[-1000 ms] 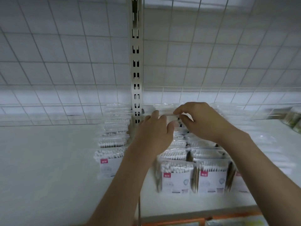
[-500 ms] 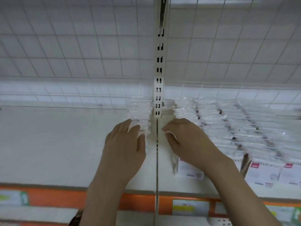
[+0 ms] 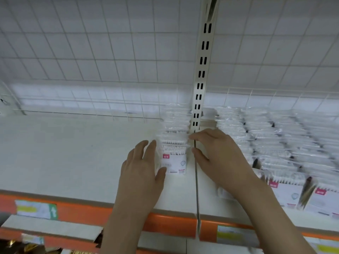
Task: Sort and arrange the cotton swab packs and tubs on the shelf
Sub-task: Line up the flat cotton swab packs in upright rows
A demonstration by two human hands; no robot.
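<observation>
No legible text on pack labels (image 3: 166,156)

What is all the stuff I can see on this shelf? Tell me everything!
row of cotton swab packs: one row, clear wrap with white swabs and a pink label on the front pack, left of the post, between the hands
more cotton swab packs: several rows, too many to count, same look, right of the post
shelf: one, white, bare on its left part
post: one, cream with dark slots, upright at the back
wire grid: white, behind the shelf
orange strip: along the shelf's front edge, with price tags
left hand: fingers straight, against the row's left side
right hand: fingers straight, against the row's right side
</observation>
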